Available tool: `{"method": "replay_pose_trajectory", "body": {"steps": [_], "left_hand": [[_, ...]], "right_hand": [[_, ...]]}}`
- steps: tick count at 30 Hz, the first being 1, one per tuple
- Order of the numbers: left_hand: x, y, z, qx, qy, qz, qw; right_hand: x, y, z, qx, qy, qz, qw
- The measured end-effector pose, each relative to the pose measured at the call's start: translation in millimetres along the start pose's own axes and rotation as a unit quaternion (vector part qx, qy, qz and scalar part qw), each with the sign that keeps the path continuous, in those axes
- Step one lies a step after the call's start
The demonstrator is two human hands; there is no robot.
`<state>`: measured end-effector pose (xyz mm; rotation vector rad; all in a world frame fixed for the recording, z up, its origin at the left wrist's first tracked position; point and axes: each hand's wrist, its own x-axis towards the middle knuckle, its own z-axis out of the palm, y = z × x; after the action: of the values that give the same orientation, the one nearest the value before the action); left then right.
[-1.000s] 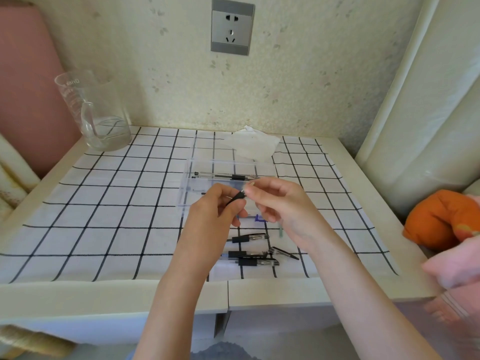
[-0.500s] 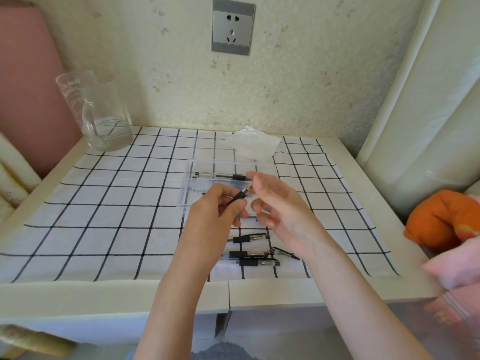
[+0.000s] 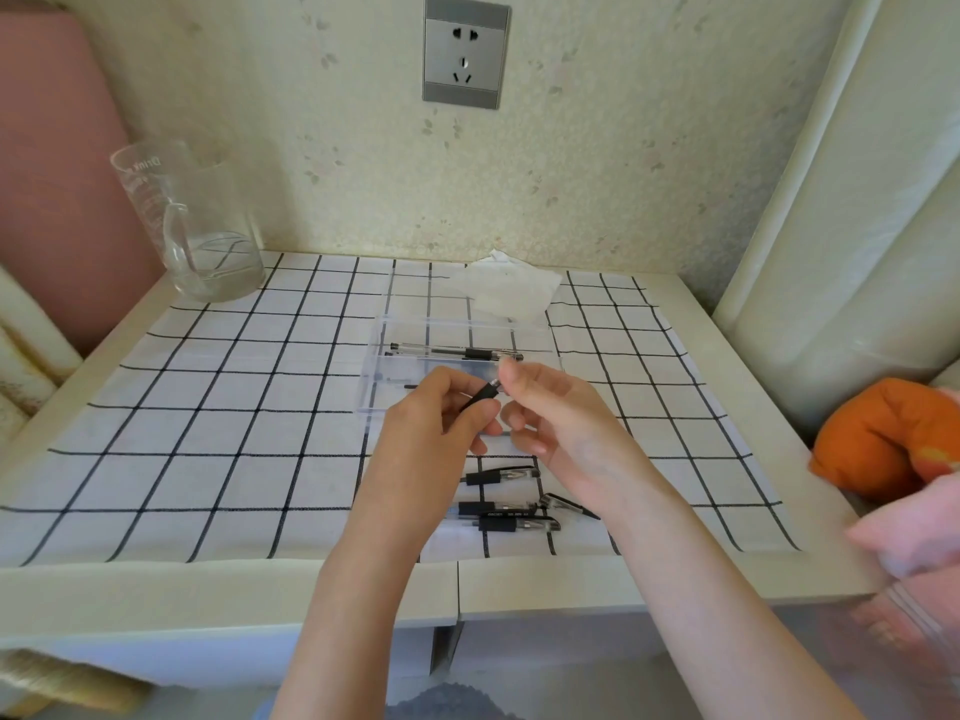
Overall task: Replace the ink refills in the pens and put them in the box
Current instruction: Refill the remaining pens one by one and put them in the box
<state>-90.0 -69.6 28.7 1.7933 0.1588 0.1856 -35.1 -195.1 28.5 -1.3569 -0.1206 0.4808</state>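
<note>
One black-sleeved clear pen (image 3: 480, 399) is hovering just before the clear plastic box (image 3: 462, 330). We are clamping its barrel in the grip of our left hand (image 3: 436, 426) and pinching its metal tip with our right hand (image 3: 550, 413). We are judging a straight, gentle twist best.

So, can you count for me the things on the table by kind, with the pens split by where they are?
Clear box: 1
Boxed pen: 1
Held pen: 1
Loose pens: 3
Loose black pen part: 1
Glass jug: 1
Tissue: 1
Total: 9
</note>
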Motion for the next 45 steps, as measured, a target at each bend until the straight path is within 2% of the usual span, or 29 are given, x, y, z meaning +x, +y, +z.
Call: {"method": "replay_pose_trajectory", "body": {"steps": [4,10,14,18,22,26,31,45], "left_hand": [[0.4,0.0,-1.1,-0.003,0.008,0.001,1.000],[-0.1,0.3,0.7,-0.004,0.003,0.003,1.000],[0.5,0.0,-0.9,-0.002,0.010,0.002,1.000],[0.2,0.8,-0.1,-0.003,0.005,0.004,1.000],[0.1,0.0,0.0,0.006,0.006,0.005,1.000],[0.2,0.1,0.3,0.006,0.004,0.005,1.000],[0.6,0.2,0.2,0.002,0.005,0.001,1.000],[-1.5,2.4,-0.4,0.004,-0.011,0.001,1.000]], "right_hand": [[-1.5,-1.1,-1.5,0.045,-0.018,-0.005,0.999],[-1.0,-0.4,-0.4,0.018,-0.001,0.012,1.000],[-1.2,0.5,-2.0,0.052,-0.016,-0.001,0.999],[0.1,0.1,-3.4,0.030,0.008,0.007,0.999],[-1.6,-0.3,-2.9,0.044,-0.016,0.001,0.999],[-1.7,0.5,-3.2,0.010,-0.019,-0.002,1.000],[-1.5,3.1,-2.9,0.059,-0.011,0.004,0.998],[-2.0,2.5,-2.1,0.024,-0.001,-0.010,1.000]]}}
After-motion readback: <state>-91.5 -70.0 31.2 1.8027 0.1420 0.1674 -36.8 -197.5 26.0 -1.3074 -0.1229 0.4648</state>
